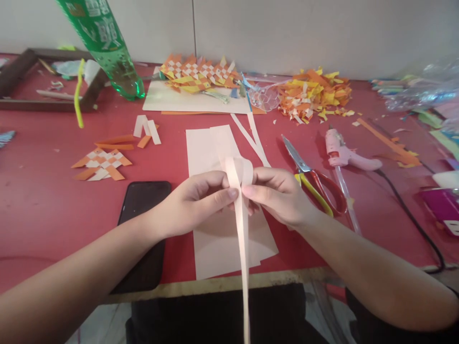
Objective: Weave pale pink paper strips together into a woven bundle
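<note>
Between my two hands is a pale paper strip (241, 229), bent into a loop at the top with a long tail hanging past the table edge. My left hand (202, 198) pinches it from the left, thumb in front. From the other side my right hand (276, 193) grips the looped part, thumb tip close to the left one. Below them lie pale paper sheets (211, 248) on the red table. Two narrow loose strips (253, 136) rest behind my right hand. Fingertips behind the strip are partly hidden.
Scissors (304, 167) and a pink glue gun (349, 153) with a black cord lie at right. At left are a black phone (147, 200), a woven orange-and-white paper piece (102, 165) and a green bottle (111, 52). Orange and yellow paper scraps (311, 95) are heaped behind.
</note>
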`<state>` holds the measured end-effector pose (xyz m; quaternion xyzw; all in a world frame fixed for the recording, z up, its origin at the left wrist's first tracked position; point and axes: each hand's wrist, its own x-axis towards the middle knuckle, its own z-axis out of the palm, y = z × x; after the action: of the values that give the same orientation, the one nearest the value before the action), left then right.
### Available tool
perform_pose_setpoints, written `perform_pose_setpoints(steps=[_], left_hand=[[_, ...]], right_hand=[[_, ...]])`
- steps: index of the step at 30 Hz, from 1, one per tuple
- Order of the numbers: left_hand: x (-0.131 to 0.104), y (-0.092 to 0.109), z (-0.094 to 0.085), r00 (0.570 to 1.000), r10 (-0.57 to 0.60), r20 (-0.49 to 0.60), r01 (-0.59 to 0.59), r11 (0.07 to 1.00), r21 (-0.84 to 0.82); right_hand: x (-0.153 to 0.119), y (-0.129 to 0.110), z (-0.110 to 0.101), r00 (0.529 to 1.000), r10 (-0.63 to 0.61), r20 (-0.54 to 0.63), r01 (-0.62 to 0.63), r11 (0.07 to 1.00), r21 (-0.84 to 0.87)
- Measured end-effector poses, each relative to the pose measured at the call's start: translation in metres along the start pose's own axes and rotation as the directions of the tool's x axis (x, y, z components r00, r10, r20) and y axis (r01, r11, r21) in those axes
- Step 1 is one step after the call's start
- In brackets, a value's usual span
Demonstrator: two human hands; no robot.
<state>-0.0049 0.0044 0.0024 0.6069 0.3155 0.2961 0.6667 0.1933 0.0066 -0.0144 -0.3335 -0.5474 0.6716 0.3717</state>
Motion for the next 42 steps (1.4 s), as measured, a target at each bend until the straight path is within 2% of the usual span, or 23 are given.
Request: perform_pose_setpoints(steps=[6, 10, 12, 16, 22, 25, 32, 39, 42], left_hand=[[0.0002, -0.0021, -0.0004, 0.999, 0.028, -0.034, -0.028, 0.999, -0.018], [-0.0010, -0.0010, -0.0024, 0.996, -0.020, -0.091, 0.016, 0.999, -0.049], [-0.0019, -0.0001, -0.0031, 0.996, -0.063, -0.063, 0.057, 0.994, -0.091], [-0.0027, 0.0015, -0.0024, 0.990, -0.128, 0.059, 0.134, 0.985, -0.107], [-0.0019, 0.0027, -0.0006, 0.997, -0.055, 0.060, 0.060, 0.995, -0.079], [-0.0020, 0.0024, -0.0011, 0.999, -0.032, 0.041, 0.034, 0.997, -0.068], [-0.0006, 0.0018, -0.0008, 1.000, -0.003, 0.008, 0.004, 0.997, -0.076], [-0.0010, 0.0006, -0.0007, 0.998, -0.027, -0.059, 0.021, 0.995, -0.099], [-0.0026, 0.0004, -0.0009, 0.999, -0.035, -0.015, 0.033, 0.992, -0.126]], right_hand=[[0.0017, -0.0026, 0.0016, 1.000, -0.013, -0.029, 0.013, 1.000, -0.021], [0.0022, -0.0028, 0.0014, 0.999, -0.028, -0.041, 0.027, 0.999, -0.017], [0.0024, -0.0030, 0.0018, 0.999, -0.021, -0.041, 0.020, 1.000, -0.017], [0.0020, -0.0039, 0.0020, 0.998, -0.021, -0.053, 0.020, 0.999, -0.029], [-0.0002, -0.0039, -0.0006, 0.995, 0.050, 0.089, -0.051, 0.999, 0.013], [-0.0006, -0.0042, 0.0002, 0.993, 0.024, 0.118, -0.024, 1.000, 0.003], [-0.0006, -0.0028, 0.0023, 0.997, -0.062, 0.055, 0.066, 0.994, -0.083], [-0.0001, -0.0042, 0.0042, 0.989, -0.146, -0.022, 0.142, 0.981, -0.129], [0.0001, -0.0035, 0.0042, 0.991, -0.130, -0.039, 0.124, 0.985, -0.120]])
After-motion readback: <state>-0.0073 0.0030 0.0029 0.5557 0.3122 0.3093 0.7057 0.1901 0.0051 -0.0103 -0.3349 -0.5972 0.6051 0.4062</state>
